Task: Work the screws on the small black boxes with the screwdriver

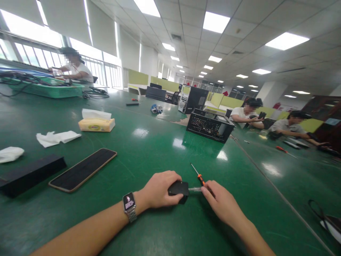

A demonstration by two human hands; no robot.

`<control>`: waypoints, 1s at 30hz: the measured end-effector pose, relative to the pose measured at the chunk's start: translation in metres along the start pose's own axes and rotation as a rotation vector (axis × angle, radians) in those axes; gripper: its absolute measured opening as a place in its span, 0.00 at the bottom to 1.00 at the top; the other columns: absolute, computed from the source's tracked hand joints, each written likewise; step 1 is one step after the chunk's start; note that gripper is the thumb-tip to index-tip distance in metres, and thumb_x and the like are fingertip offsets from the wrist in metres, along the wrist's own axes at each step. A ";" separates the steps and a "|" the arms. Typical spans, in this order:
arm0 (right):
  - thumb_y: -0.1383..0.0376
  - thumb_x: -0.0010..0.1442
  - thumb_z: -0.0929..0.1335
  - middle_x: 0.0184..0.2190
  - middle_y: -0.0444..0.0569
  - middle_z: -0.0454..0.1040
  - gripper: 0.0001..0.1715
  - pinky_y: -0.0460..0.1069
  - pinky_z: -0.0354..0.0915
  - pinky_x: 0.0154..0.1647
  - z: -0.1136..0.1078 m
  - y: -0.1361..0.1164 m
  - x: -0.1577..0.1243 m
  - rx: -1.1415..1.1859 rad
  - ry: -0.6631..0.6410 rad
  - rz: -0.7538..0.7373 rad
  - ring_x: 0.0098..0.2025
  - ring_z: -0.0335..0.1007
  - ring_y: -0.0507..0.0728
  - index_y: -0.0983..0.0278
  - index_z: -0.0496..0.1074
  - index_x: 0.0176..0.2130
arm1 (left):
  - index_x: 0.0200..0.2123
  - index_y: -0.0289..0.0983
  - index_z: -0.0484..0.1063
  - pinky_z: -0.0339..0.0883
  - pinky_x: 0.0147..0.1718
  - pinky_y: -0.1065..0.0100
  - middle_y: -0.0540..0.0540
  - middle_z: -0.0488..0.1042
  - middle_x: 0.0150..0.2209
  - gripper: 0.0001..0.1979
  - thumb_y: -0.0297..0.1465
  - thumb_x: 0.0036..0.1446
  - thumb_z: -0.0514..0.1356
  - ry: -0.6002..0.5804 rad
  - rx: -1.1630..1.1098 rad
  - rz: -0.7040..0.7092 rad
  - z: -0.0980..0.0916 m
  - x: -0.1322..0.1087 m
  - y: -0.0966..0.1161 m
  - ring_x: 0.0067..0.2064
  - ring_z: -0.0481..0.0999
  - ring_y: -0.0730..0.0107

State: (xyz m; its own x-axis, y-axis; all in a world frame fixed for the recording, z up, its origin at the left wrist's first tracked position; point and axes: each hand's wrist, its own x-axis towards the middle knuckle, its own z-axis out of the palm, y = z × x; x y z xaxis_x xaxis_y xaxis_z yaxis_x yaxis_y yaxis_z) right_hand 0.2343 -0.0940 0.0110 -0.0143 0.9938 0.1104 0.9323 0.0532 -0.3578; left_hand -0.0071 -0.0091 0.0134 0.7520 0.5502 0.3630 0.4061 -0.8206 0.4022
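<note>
My left hand (162, 190) is closed around a small black box-like block (181, 188) low over the green table, thumb on the near side and fingers over the top. From the block's right end a thin, pale, shiny rod (195, 189) reaches to my right hand (220, 199), whose thumb and fingers are pinched on its other end. Whatever part of the rod lies inside that hand is hidden. Just beyond my right fingertips is an orange-and-black screwdriver (200, 178), its shaft pointing away to the left; my fingers partly cover its handle end.
Left of my hands lie a phone (84, 170), a long black bar-shaped piece (32, 174), crumpled tissues (57, 138) and a tissue pack (96, 124). Farther off stand a black computer case (209, 126) and a green basket (48, 89) with cables. Other people sit around the table.
</note>
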 end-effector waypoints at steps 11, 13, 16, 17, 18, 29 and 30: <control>0.56 0.65 0.60 0.32 0.45 0.68 0.13 0.49 0.61 0.33 0.007 0.014 -0.012 0.072 0.044 -0.042 0.32 0.67 0.55 0.60 0.65 0.34 | 0.41 0.38 0.73 0.67 0.36 0.68 0.46 0.76 0.38 0.16 0.37 0.49 0.64 0.048 -0.112 -0.037 0.003 -0.001 -0.004 0.38 0.74 0.63; 0.56 0.65 0.61 0.31 0.45 0.69 0.13 0.49 0.61 0.33 0.003 0.019 -0.010 0.100 0.012 -0.051 0.32 0.66 0.55 0.61 0.65 0.33 | 0.41 0.38 0.73 0.67 0.36 0.68 0.46 0.76 0.38 0.16 0.37 0.49 0.64 0.050 -0.113 -0.041 0.003 -0.001 -0.004 0.38 0.74 0.63; 0.55 0.65 0.61 0.30 0.45 0.68 0.15 0.49 0.59 0.32 0.003 0.017 -0.008 0.115 0.007 -0.058 0.31 0.65 0.55 0.61 0.65 0.32 | 0.41 0.37 0.73 0.66 0.36 0.68 0.45 0.75 0.38 0.16 0.37 0.49 0.64 0.059 -0.118 -0.039 0.004 0.000 -0.004 0.38 0.74 0.63; 0.55 0.65 0.60 0.30 0.45 0.68 0.15 0.49 0.59 0.32 0.004 0.014 -0.008 0.114 0.021 -0.060 0.31 0.64 0.55 0.61 0.64 0.32 | 0.40 0.37 0.73 0.66 0.36 0.68 0.45 0.75 0.37 0.16 0.37 0.49 0.64 0.062 -0.122 -0.035 0.004 0.000 -0.004 0.38 0.74 0.63; 0.55 0.65 0.60 0.30 0.45 0.68 0.15 0.49 0.59 0.32 0.006 0.011 -0.008 0.112 0.036 -0.063 0.31 0.64 0.55 0.62 0.64 0.32 | 0.40 0.37 0.73 0.66 0.36 0.68 0.45 0.75 0.37 0.16 0.37 0.49 0.64 0.064 -0.128 -0.031 0.004 0.000 -0.004 0.37 0.74 0.63; 0.51 0.65 0.59 0.26 0.44 0.66 0.21 0.47 0.56 0.30 0.004 0.036 -0.004 0.167 0.024 -0.074 0.29 0.61 0.53 0.63 0.65 0.29 | 0.41 0.37 0.73 0.64 0.35 0.68 0.46 0.75 0.37 0.15 0.37 0.50 0.64 0.050 -0.173 -0.020 0.006 0.001 -0.004 0.36 0.73 0.65; 0.51 0.65 0.59 0.26 0.44 0.66 0.21 0.47 0.55 0.31 0.007 0.034 -0.004 0.176 0.028 -0.078 0.29 0.61 0.53 0.63 0.64 0.29 | 0.41 0.37 0.73 0.64 0.35 0.68 0.47 0.75 0.36 0.15 0.36 0.50 0.64 0.052 -0.177 -0.026 0.007 0.001 -0.004 0.36 0.73 0.65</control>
State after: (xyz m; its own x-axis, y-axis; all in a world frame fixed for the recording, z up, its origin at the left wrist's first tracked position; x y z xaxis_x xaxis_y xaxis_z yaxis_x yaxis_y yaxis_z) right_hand 0.2633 -0.0952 -0.0076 -0.0716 0.9831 0.1687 0.8513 0.1484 -0.5032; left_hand -0.0046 -0.0062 0.0061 0.7129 0.5816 0.3919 0.3236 -0.7685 0.5519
